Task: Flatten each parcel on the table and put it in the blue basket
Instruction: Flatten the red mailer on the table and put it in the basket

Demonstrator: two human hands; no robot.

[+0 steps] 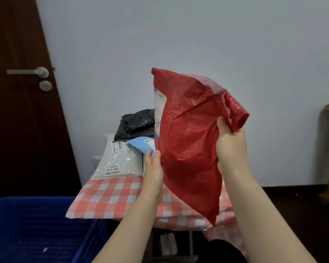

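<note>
The red parcel [188,141] is held up in the air above the table [110,198], near the middle of the view. Its long axis is tilted, with the top corner toward 11 o'clock and the lowest corner toward 5 o'clock, and its broad crinkled face is turned to the camera. A white label runs down its left edge but is seen too obliquely to read. The right hand [232,149], at the parcel's 3 o'clock side, grips the bunched, folded-over edge, with the thumb lying up the near face and the fingers curled behind. The left hand [153,168], at the 8 o'clock side, has its thumb against the parcel's left edge; its other fingers are mostly hidden, so I cannot tell whether it pinches. On the checked cloth toward 10 o'clock lies a white parcel [120,160] whose label reads "47-4-2402" and "5元". A black parcel [135,124] is piled on it, and a light blue parcel [142,145] sits just beside the left hand. The blue basket [36,224] sits at 7 o'clock.
</note>
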